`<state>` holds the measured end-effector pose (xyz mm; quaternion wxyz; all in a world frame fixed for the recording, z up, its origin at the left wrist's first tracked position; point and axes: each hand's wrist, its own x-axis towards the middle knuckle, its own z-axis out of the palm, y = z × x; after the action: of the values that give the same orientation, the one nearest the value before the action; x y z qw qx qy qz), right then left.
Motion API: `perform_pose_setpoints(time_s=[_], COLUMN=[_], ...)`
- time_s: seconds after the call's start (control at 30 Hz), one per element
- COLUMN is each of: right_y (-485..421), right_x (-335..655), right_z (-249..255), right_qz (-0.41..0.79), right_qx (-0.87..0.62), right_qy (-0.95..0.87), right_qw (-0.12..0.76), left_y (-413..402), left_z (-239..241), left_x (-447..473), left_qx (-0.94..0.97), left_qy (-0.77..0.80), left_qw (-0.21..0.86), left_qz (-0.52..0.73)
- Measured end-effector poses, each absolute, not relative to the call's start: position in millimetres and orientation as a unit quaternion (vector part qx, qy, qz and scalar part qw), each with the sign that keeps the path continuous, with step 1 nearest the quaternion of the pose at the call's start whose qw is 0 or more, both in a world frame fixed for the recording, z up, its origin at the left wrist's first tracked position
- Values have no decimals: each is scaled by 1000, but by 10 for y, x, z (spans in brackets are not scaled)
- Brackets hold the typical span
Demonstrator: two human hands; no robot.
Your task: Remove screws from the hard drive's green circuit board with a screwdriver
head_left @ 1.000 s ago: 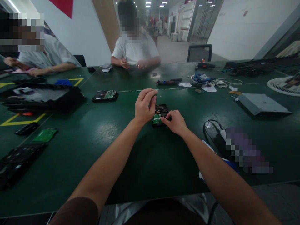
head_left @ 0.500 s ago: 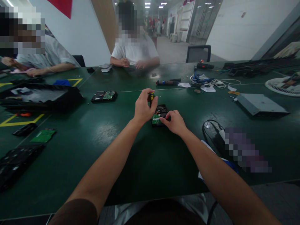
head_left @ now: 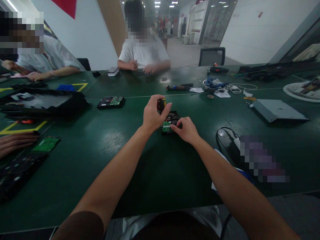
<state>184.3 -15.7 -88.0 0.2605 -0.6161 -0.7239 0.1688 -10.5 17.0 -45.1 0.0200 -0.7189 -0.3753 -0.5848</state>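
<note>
On the green tabletop in front of me lies a small black device with a green circuit board [head_left: 166, 126], which looks like a hard drive. My left hand [head_left: 155, 111] is closed around a screwdriver [head_left: 161, 104] with a yellow and dark handle, upright over the far part of the device. Its shaft and tip are hidden from me. My right hand [head_left: 186, 129] grips the device's right edge between thumb and fingers. Farther left sits a similar black device with a green board [head_left: 111, 102], apart from both hands.
At left are a black casing [head_left: 45, 103], a loose green circuit board [head_left: 46, 144], a black part [head_left: 21, 173] and another person's hand [head_left: 16, 142]. A grey metal box [head_left: 278, 110], cables [head_left: 215, 83] and a white fan-like part [head_left: 300, 91] lie right. Two people sit across the table.
Another person's hand has come in at the left edge, over the black piece beside the loose board. The screwdriver handle has turned slightly in my left fingers; my right hand stays put.
</note>
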Motion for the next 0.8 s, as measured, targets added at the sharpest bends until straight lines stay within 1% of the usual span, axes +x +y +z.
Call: perform_pose_setpoints(time_s=[0.2, 0.3, 0.43, 0.63, 0.8], right_y=[-144, -149, -156, -147, -143], right_x=[1845, 1846, 1839, 1834, 1837], right_z=[-897, -894, -887, -898, -903], right_qz=[166, 168, 166, 173, 169], right_qx=[-615, -614, -617, -617, -616], right_qy=[-725, -726, -724, -720, -721], right_qw=[262, 260, 261, 267, 268], left_y=[176, 160, 152, 206, 194], left_z=[-438, -427, -440, -549, -560], left_x=[-99, -97, -91, -58, -46], left_qx=[-694, -690, -705, -679, -679], left_qy=[-375, -359, -336, -348, -377], left_qw=[86, 99, 86, 22, 16], left_qz=[-608, -621, -619, -646, -630])
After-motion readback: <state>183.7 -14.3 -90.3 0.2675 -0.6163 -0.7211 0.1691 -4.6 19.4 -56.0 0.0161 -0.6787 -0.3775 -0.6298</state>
